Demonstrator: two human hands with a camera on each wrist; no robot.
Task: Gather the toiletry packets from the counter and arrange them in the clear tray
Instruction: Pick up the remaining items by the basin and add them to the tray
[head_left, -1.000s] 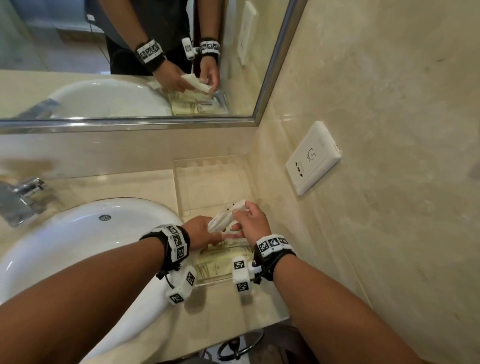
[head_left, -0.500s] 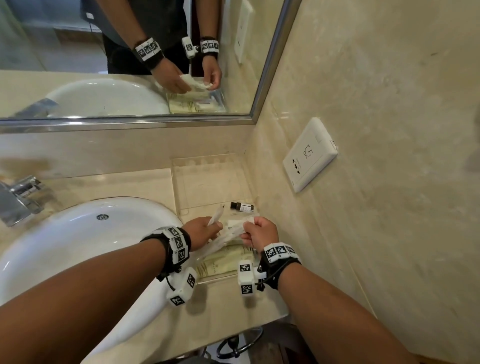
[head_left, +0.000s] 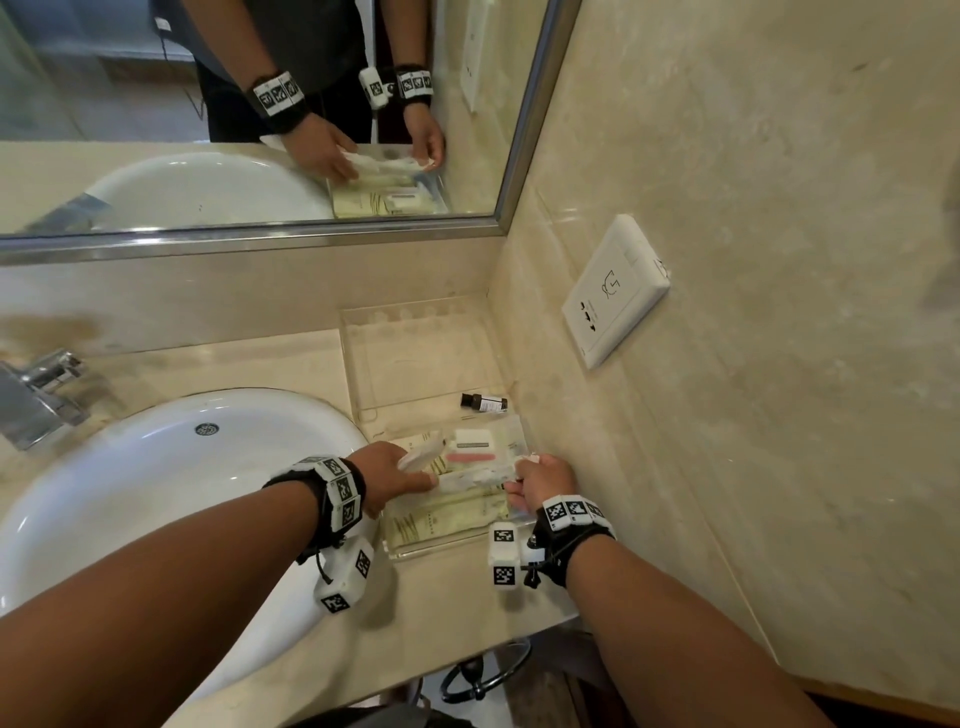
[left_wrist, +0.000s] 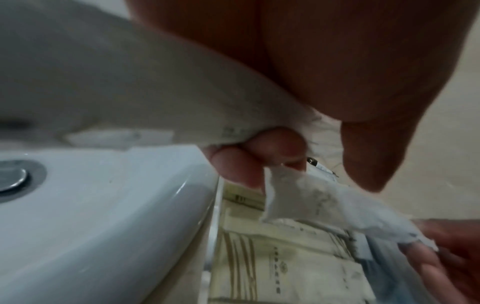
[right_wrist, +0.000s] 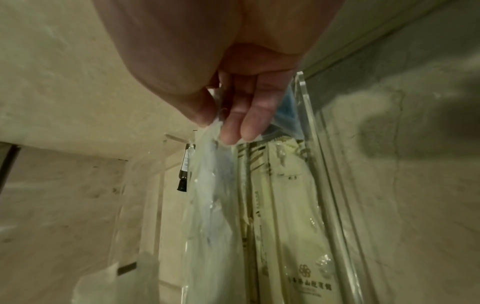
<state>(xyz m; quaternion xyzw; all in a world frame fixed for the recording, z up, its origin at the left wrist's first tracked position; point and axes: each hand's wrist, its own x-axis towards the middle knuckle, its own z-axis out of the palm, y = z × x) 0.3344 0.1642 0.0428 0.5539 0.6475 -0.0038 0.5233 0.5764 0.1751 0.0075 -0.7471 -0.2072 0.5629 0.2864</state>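
Note:
The clear tray (head_left: 415, 364) sits in the counter's right corner, and several cream packets (head_left: 447, 519) lie flat in its near half. My left hand (head_left: 415, 470) grips a white packet (head_left: 422, 451) over the tray's left side; the left wrist view shows this white packet (left_wrist: 130, 92) between thumb and curled fingers (left_wrist: 259, 156). A long white packet (head_left: 478, 475) stretches across the cream ones. My right hand (head_left: 524, 475) pinches its right end. In the right wrist view its fingertips (right_wrist: 233, 127) pinch the long white packet (right_wrist: 210, 185) beside the cream packets (right_wrist: 285, 226).
A small dark bottle (head_left: 483, 402) lies by the tray's right wall. The white sink basin (head_left: 156, 493) borders the tray on the left, with the faucet (head_left: 36, 395) beyond. A wall socket (head_left: 613, 291) is on the right wall. The mirror (head_left: 260, 104) hangs behind.
My hands were together above the tray with the packets. They have since drawn apart and come down, and the long packet now stretches low across the packets in the tray.

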